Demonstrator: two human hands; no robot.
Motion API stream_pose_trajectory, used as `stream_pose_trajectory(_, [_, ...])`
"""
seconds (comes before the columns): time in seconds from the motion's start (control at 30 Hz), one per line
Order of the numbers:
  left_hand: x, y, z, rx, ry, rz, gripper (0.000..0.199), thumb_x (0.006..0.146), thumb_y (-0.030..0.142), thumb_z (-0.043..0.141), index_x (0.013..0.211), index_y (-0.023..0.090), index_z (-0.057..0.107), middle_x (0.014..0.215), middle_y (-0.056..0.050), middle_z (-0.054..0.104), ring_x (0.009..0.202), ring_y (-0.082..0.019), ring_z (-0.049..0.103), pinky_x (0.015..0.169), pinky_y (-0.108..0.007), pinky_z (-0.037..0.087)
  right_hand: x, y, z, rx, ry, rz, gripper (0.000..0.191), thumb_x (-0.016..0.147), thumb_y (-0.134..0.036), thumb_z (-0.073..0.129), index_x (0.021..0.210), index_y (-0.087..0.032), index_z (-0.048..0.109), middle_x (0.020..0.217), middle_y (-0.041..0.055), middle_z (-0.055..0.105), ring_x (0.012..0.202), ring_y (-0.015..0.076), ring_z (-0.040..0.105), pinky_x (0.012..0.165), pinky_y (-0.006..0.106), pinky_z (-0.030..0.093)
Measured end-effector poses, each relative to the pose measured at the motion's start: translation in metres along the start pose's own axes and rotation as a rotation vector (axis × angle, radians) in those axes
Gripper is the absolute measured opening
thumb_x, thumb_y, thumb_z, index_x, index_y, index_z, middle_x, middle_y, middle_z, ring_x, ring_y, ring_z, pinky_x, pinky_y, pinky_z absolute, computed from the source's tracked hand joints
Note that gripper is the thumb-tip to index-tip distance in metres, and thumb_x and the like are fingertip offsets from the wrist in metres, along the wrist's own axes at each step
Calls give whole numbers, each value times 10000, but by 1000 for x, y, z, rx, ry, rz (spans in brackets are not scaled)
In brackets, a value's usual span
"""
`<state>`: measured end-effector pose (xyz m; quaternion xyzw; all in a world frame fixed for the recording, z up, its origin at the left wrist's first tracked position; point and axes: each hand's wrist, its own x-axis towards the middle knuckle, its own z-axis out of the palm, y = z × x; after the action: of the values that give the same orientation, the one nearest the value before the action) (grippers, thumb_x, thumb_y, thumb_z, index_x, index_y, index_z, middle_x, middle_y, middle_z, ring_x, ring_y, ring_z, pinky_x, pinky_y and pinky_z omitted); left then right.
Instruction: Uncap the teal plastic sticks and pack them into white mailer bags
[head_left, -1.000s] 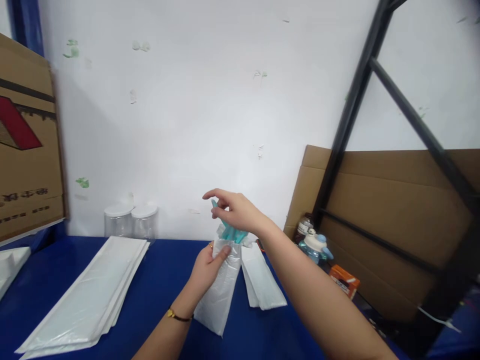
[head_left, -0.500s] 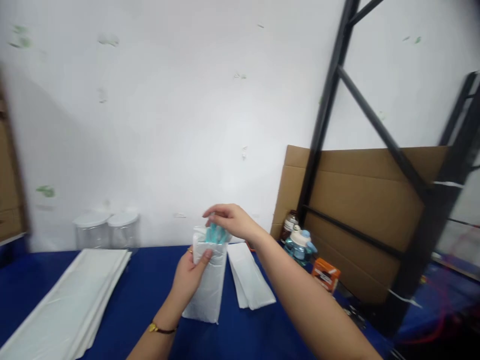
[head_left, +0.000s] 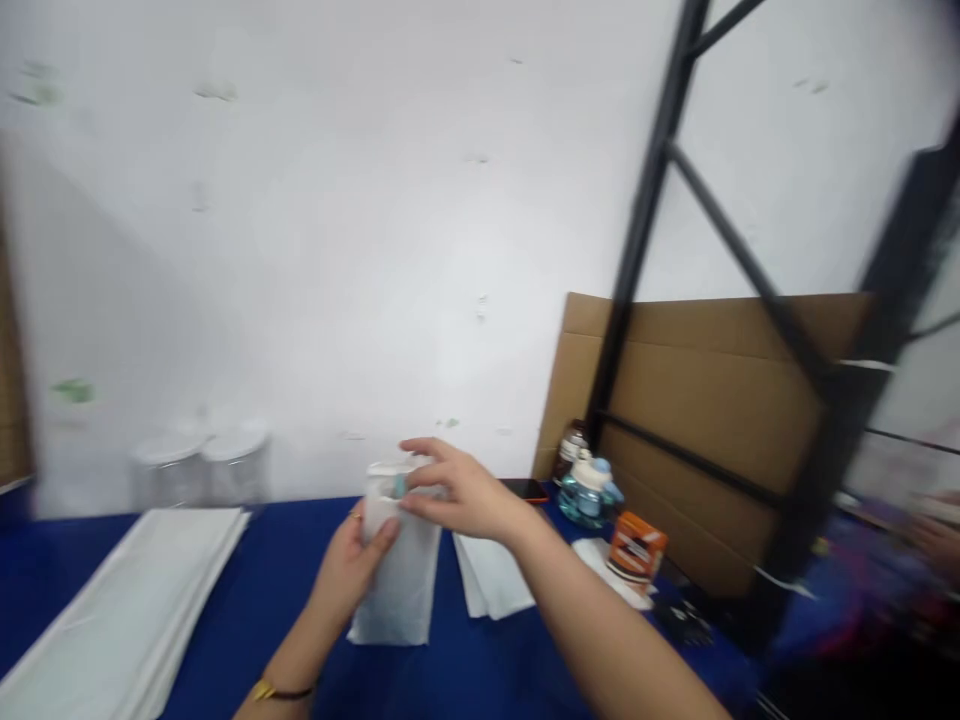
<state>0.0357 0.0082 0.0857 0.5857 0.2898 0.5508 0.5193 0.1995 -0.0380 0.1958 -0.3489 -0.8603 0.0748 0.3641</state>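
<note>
While left grip (head_left: 351,560) clasps, pouch (head_left: 403,585) extends below.

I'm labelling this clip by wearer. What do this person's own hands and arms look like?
Both hands are ungloved, and no sleeves show on the forearms. The left hand wears what looks like a thin gold-coloured ring; its wrist has a dark bracelet with a gold-coloured piece. No jewellery shows on the right hand.
</note>
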Motion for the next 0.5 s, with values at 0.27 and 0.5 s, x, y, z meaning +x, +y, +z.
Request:
stream_pose_trajectory(0.27, [-1,1,-6,177,-1,-137,520,576,555,686,937,192,591,818,-44,706,747,-266,648,647,-315,543,1,2,2,-68,163,178,156,818,-344,562,898,-262,668,1178,23,547,1043,162,536,855,280,414])
stream_pose_trajectory(0.5, [-7,-7,-4,168,29,-136,556,556,587,680,956,210,598,844,-45,711,782,-278,651,625,-305,545,2,1,-2,-14,41,179,120,802,-301,570,798,-220,658,987,16,623,902,157,567,783,271,427])
